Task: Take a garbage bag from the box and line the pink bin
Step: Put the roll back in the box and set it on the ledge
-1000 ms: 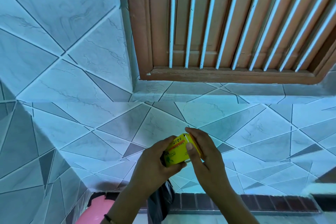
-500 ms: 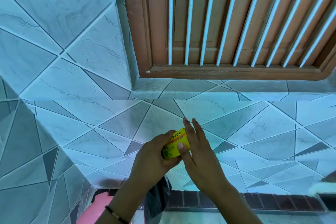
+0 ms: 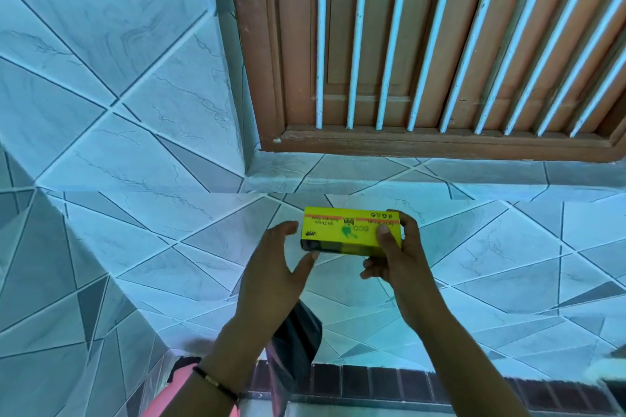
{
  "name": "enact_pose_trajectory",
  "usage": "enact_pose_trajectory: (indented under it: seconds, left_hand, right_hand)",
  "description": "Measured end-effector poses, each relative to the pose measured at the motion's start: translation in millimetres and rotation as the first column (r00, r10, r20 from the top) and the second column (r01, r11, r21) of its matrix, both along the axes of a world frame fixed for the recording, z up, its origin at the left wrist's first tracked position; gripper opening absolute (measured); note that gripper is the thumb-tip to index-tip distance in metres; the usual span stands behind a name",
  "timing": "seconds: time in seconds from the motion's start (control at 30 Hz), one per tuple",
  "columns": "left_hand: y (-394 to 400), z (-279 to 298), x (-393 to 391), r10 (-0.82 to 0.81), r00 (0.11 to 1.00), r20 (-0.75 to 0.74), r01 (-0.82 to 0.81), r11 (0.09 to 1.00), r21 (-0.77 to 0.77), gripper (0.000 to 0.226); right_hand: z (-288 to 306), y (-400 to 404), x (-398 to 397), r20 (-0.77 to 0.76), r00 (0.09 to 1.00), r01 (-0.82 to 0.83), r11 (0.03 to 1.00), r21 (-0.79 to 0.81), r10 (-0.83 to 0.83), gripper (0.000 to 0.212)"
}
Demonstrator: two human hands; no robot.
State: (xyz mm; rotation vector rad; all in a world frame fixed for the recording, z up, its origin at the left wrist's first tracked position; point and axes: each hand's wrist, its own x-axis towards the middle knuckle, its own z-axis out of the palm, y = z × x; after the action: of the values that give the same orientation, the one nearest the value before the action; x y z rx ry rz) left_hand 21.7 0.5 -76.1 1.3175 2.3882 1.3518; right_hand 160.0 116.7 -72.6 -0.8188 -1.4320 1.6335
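Below the middle of the head view, a yellow box [image 3: 350, 230] of garbage bags is held level by the right hand [image 3: 398, 257], thumb across its front, fingers curled behind its right end. Just left of it, the left hand [image 3: 274, 267] is spread open, its thumb tip at the box's lower left corner. A dark garbage bag [image 3: 294, 345] is seen hanging under that hand. The pink bin [image 3: 176, 393] is glimpsed at the bottom edge, left of centre, against the tiled wall [image 3: 101, 112].

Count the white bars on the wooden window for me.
11 white bars in view, spread left to right across the wooden window top right; more may lie beyond the frame's right edge.
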Motion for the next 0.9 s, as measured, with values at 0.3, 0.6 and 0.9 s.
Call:
enact_pose_trajectory:
  seconds: [0.3, 0.6, 0.9]
  left_hand:
    - [73, 38, -45, 0.065, 0.996, -0.056, -0.057, 0.990, 0.131, 0.024]
    - [137, 45, -78, 0.099, 0.992, -0.079, -0.101, 0.995, -0.012, 0.026]
    - [156, 40, -86, 0.159, 0.985, -0.066, -0.160, 0.987, -0.009, 0.025]
  right_hand:
    - [35, 85, -34, 0.504, 0.863, -0.262, 0.888, 0.379, 0.039, 0.056]
    - [28, 158, -79, 0.531, 0.811, -0.140, 0.801, 0.582, -0.244, 0.045]
    - [16, 180, -86, 0.578, 0.728, -0.120, 0.762, 0.637, -0.368, 0.052]
